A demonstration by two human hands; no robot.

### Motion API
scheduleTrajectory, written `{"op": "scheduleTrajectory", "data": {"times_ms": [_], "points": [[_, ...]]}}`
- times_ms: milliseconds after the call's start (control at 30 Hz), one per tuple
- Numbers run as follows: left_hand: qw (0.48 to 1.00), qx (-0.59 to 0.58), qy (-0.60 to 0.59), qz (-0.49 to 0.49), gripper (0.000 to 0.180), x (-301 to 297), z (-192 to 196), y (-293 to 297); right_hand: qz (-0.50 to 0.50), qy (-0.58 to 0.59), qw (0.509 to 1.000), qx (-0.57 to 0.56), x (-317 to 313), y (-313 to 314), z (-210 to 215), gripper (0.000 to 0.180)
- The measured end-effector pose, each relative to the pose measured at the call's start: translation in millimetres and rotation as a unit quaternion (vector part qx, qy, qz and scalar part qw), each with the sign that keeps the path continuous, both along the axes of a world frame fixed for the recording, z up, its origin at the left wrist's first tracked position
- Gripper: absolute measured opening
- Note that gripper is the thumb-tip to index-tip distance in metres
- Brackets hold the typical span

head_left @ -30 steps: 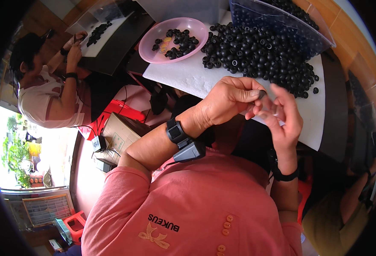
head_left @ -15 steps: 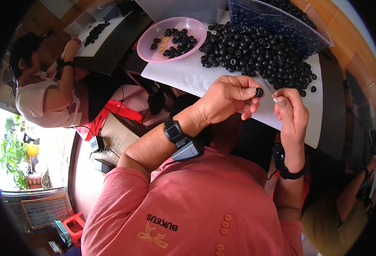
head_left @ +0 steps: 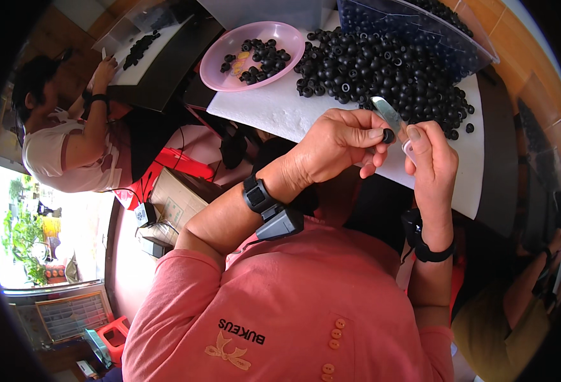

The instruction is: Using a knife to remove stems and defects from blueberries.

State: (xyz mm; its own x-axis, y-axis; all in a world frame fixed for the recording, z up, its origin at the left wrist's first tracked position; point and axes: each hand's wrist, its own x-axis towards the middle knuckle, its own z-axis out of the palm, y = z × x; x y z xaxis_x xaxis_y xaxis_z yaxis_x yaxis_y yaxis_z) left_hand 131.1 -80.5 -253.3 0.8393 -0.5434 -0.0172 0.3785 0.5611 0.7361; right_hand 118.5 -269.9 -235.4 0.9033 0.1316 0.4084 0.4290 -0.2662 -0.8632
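Note:
Between the thumb and fingers of my left hand [head_left: 347,141] is pinched a small round black part [head_left: 388,135], its kind not clear. My right hand [head_left: 434,156] is closed on the pale handle of a small knife [head_left: 387,112], whose flat, shiny blade points up and to the left. The blade is close above the black part; whether they touch I cannot tell. Just beyond both hands, a big heap of similar black parts [head_left: 382,67] lies on a white sheet [head_left: 261,114]. Some show a ring-shaped open end.
A pink bowl [head_left: 207,70] with several black parts stands left of the heap. Behind it is a clear bin [head_left: 420,38] full of them. Another person [head_left: 70,146] works at a table on the left; a further person's arm [head_left: 529,274] shows at right. A cardboard box [head_left: 175,200] sits lower left.
The knife has turned in my right hand, so its blade now shows its broad flat side and stands higher. My left hand keeps its pinch, almost still.

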Motion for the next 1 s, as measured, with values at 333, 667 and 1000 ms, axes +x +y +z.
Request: {"op": "scheduleTrajectory", "data": {"times_ms": [333, 667, 1000], "points": [[1.000, 0.015, 0.002, 0.000, 0.016, -0.3, 2.3, 1.6, 0.007, 0.014, 1.000, -0.015, -0.6, 0.6, 2.2, 0.022], [1.000, 0.013, 0.007, -0.001, 0.015, 2.0, -1.7, 1.3, 0.024, 0.009, 1.000, -0.009, -0.9, -1.4, -0.6, 0.022], [1.000, 0.022, 0.004, 0.008, 0.026, 0.8, -1.5, -1.2, 0.037, 0.018, 0.999, -0.005, 0.5, -2.3, -0.2, 0.020]]}}
